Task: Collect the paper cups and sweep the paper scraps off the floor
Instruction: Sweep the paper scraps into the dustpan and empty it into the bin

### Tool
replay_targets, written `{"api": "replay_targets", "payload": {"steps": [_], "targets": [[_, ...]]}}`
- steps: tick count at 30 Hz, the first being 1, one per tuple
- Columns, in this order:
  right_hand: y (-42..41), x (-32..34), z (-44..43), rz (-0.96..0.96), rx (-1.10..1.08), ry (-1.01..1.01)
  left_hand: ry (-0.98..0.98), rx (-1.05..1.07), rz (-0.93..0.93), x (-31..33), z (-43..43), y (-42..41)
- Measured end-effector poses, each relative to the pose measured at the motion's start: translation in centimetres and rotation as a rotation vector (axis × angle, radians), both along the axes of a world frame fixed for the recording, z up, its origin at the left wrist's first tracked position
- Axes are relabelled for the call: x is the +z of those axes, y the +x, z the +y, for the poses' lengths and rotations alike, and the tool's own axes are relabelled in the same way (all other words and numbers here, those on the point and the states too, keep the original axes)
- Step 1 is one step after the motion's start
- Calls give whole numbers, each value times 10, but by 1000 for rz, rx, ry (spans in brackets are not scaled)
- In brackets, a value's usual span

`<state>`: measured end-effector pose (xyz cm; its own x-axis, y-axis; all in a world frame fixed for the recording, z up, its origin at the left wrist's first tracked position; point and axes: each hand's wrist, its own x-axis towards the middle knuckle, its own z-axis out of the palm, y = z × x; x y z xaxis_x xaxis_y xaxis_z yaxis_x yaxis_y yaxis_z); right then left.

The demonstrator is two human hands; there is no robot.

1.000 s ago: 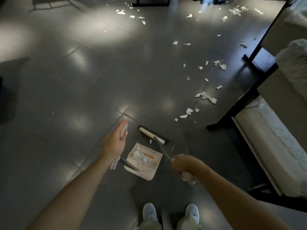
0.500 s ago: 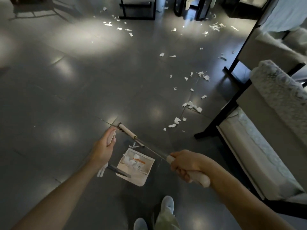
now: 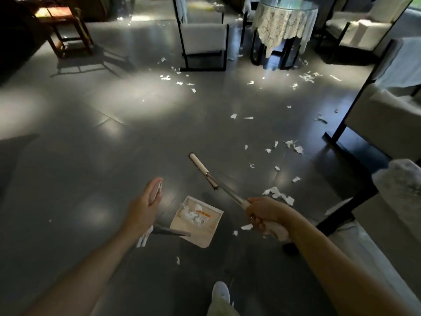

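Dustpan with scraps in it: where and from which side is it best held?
At the pale grip topping its long handle, from above, where the left hand holds it: the rod rises from the dustpan's near edge, so a high grip should carry it level.

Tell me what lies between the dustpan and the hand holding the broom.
Head view: two small paper scraps lie between the dustpan and the right hand gripping the broom.

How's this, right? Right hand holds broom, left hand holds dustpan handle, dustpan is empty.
Not empty: the head view shows the dustpan with scraps in it. The rest stands: the right hand holds the broom, and the left hand holds the dustpan handle.
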<state>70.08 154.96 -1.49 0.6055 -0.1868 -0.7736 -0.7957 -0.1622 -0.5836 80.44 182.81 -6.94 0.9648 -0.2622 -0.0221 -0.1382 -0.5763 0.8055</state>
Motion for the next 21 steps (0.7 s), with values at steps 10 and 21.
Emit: {"api": "replay_targets", "payload": {"steps": [10, 21], "targets": [[59, -39, -7, 59, 137, -122, -14, 103, -33, -8, 38, 35], [-41, -85, 116, 157, 119, -153, 54, -19, -38, -28, 177, -35]]}}
